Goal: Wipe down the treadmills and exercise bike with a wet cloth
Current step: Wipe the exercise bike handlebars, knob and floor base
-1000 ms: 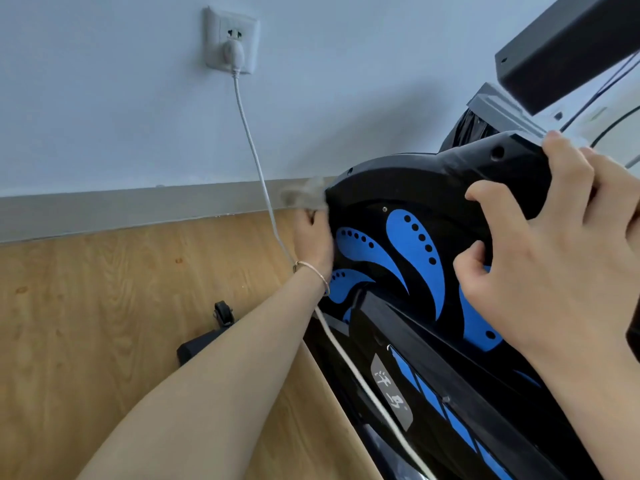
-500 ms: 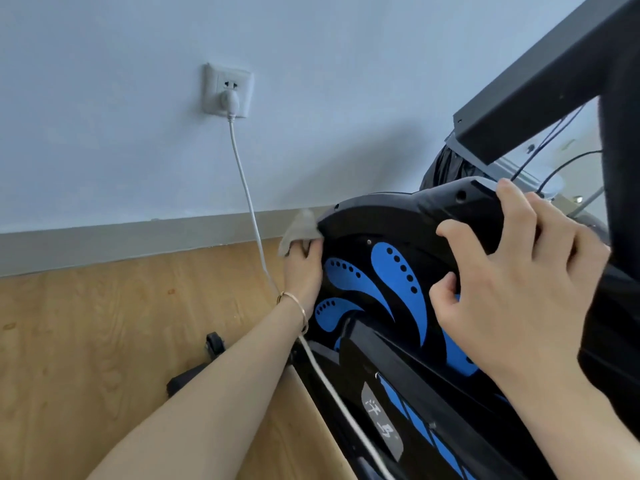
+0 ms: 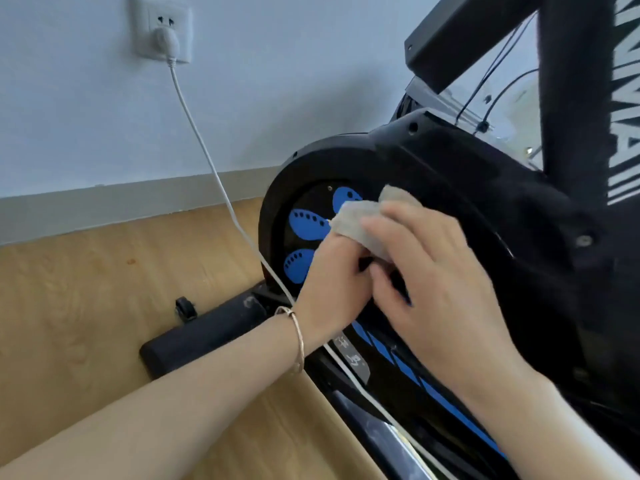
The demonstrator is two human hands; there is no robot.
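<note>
both hands are meeting right in front of the wheel cover [image 3: 450, 174] of the bike [image 3: 408, 375], over its blue petal pattern. the left hand [image 3: 332, 275], the one wearing the bracelet [image 3: 298, 336], is curling its fingers round the lower part of the cloth [image 3: 360, 220] and holding it against the cover's face. the right hand [image 3: 436, 285] is lying over the cloth from the other side, fingers bent onto it, but it's blurred and i cannot tell whether it's pinching or only resting there. the cloth is sitting bunched between the two hands, touching the cover by the blue shapes. a white cable [image 3: 214, 168] is running from the wall socket [image 3: 161, 29] down past the cover's left edge, just beside the left wrist. this looks like the bike step, mid-wipe, with the cloth being regathered or changing hands. next, i'd say, one hand needs a firm hold to sweep the rest of the cover, steering clear of that cable.
</note>
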